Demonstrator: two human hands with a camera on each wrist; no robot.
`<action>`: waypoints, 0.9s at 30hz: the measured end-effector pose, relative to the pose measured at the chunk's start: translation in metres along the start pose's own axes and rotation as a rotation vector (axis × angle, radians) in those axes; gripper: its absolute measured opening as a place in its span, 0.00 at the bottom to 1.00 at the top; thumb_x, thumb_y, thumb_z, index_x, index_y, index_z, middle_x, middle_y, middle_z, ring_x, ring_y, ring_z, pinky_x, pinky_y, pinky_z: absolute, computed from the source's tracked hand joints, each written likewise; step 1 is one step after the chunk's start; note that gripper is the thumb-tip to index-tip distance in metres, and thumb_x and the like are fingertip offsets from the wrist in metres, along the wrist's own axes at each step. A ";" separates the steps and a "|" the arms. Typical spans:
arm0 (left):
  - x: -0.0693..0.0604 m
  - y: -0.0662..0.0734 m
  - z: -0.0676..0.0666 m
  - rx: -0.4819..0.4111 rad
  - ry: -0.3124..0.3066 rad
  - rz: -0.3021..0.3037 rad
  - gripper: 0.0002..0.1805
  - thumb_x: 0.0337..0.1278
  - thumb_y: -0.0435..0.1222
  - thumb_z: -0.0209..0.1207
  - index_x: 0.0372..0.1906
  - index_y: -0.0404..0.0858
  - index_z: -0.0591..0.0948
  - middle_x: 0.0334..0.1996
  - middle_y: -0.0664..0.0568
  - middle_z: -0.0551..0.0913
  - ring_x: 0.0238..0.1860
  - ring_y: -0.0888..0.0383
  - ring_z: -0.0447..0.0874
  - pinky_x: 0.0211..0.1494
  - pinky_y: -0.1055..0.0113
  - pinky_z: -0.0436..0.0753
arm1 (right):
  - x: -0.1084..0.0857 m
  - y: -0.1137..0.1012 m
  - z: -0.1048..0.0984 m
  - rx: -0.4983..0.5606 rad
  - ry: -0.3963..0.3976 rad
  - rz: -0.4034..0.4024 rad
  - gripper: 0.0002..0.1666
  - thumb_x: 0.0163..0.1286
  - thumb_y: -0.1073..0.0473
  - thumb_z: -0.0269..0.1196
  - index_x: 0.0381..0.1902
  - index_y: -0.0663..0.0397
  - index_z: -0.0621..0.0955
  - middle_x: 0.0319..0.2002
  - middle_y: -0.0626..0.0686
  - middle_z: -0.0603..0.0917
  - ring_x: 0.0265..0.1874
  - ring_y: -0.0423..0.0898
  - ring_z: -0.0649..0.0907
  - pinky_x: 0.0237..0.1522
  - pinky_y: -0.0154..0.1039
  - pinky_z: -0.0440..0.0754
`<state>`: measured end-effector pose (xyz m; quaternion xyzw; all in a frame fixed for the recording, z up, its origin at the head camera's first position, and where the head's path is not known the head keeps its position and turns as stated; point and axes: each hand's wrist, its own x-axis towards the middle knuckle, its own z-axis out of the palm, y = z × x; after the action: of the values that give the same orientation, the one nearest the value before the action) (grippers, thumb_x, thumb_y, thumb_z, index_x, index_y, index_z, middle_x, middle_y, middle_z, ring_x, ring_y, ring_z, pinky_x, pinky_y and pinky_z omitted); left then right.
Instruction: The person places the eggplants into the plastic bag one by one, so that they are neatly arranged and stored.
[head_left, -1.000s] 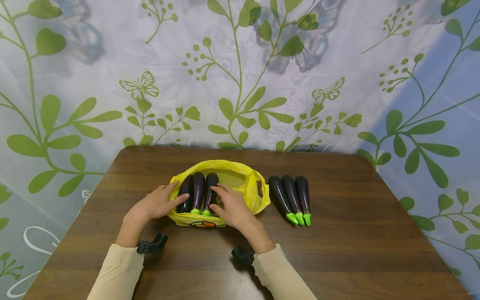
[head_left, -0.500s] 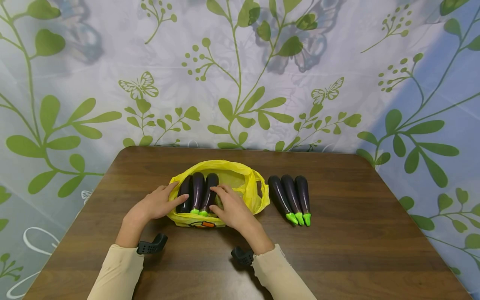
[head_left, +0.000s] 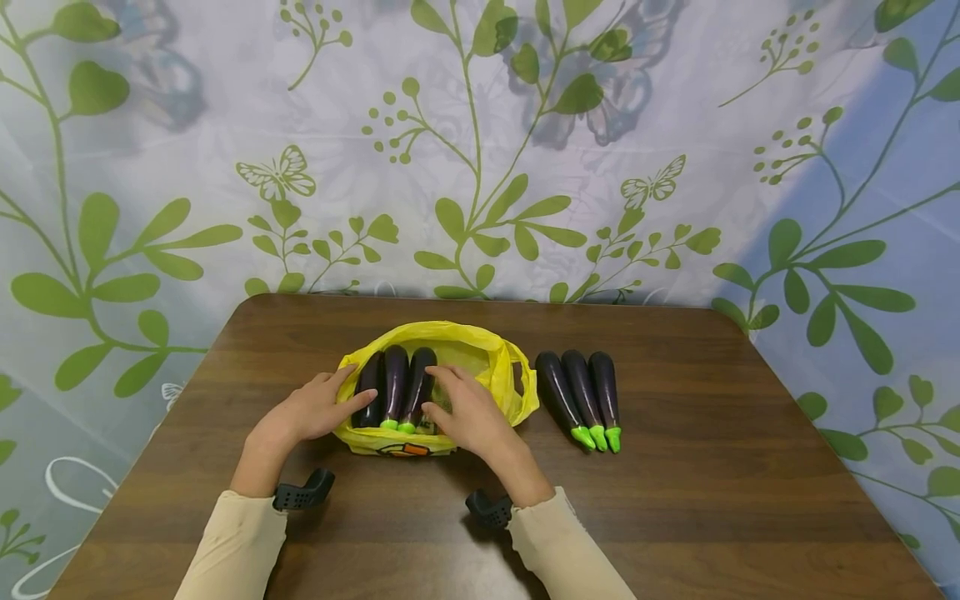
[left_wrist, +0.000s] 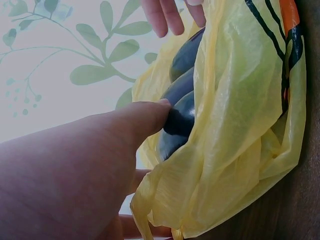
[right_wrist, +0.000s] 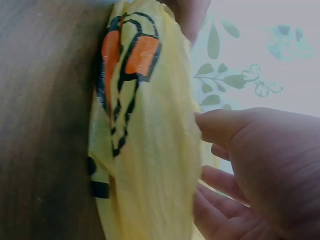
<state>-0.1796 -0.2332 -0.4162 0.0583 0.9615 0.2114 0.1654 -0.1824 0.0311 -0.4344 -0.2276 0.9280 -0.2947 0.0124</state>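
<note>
A yellow plastic bag (head_left: 480, 337) lies with its mouth open, holding three dark eggplants (head_left: 395, 383) side by side with green ends towards me. At its left side, my left hand (head_left: 303, 408) has its thumb inside on the leftmost eggplant and its fingers around the outside of the bag (left_wrist: 235, 125). My right hand (head_left: 476, 417) is over the bag's opening, fingers loosely bent beside the rightmost bagged eggplant, gripping nothing visible. In the right wrist view the bag's front (right_wrist: 160, 150) partly hides the right hand (right_wrist: 260, 170).
Right of the bag, three more eggplants (head_left: 576, 392) lie side by side on the brown wooden table (head_left: 712, 467). A leaf-patterned cloth (head_left: 337, 125) hangs behind the table's back edge. Black devices (head_left: 303, 490) are on both wrists.
The rightmost bagged eggplant's green end has shifted slightly left, beside the middle one. My right hand has moved a little to the right, away from that eggplant; my left hand stays in place.
</note>
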 end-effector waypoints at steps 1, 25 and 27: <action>0.000 0.000 0.000 0.001 0.001 -0.001 0.51 0.72 0.68 0.45 0.81 0.33 0.56 0.73 0.20 0.59 0.70 0.20 0.63 0.66 0.25 0.66 | 0.000 0.000 -0.001 0.002 0.001 0.003 0.34 0.75 0.50 0.65 0.75 0.47 0.71 0.71 0.56 0.74 0.65 0.55 0.79 0.66 0.52 0.78; 0.000 -0.001 0.001 -0.018 -0.012 0.014 0.50 0.73 0.66 0.46 0.82 0.34 0.54 0.75 0.20 0.57 0.72 0.20 0.59 0.67 0.25 0.65 | -0.008 -0.006 -0.040 0.027 0.016 -0.034 0.33 0.75 0.51 0.66 0.75 0.49 0.72 0.72 0.52 0.75 0.70 0.54 0.75 0.69 0.54 0.75; 0.000 -0.002 0.001 -0.019 -0.012 0.018 0.50 0.73 0.66 0.46 0.82 0.33 0.54 0.75 0.20 0.57 0.72 0.20 0.59 0.67 0.25 0.64 | -0.009 -0.006 -0.043 0.029 0.016 -0.030 0.33 0.75 0.51 0.66 0.74 0.48 0.72 0.72 0.52 0.75 0.71 0.54 0.75 0.69 0.54 0.75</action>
<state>-0.1795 -0.2343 -0.4179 0.0665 0.9579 0.2215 0.1700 -0.1784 0.0541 -0.3962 -0.2389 0.9203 -0.3099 0.0039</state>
